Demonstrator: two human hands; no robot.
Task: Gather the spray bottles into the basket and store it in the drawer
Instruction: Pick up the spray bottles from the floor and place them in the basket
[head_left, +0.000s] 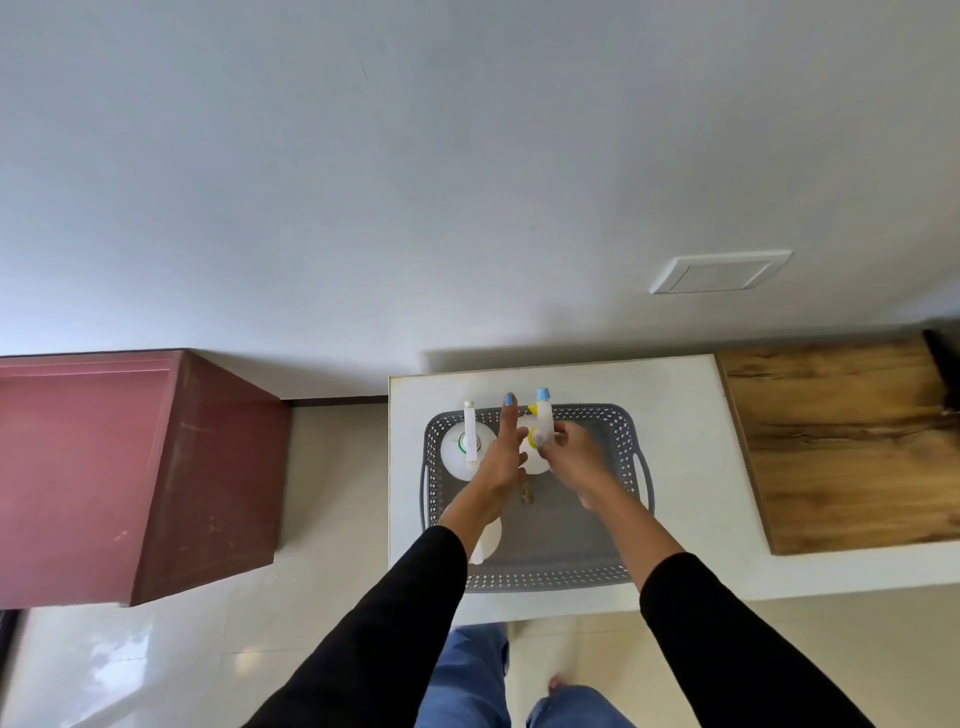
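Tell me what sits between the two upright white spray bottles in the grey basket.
In the head view, the open left hand reaches between the white-nozzle bottle and the blue-tipped bottle, which the right hand holds.

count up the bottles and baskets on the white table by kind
spray bottles standing in the basket: 2, white-topped and blue-tipped
white bottle lying under the left forearm, kind unclear: 1
grey basket: 1
total: 4
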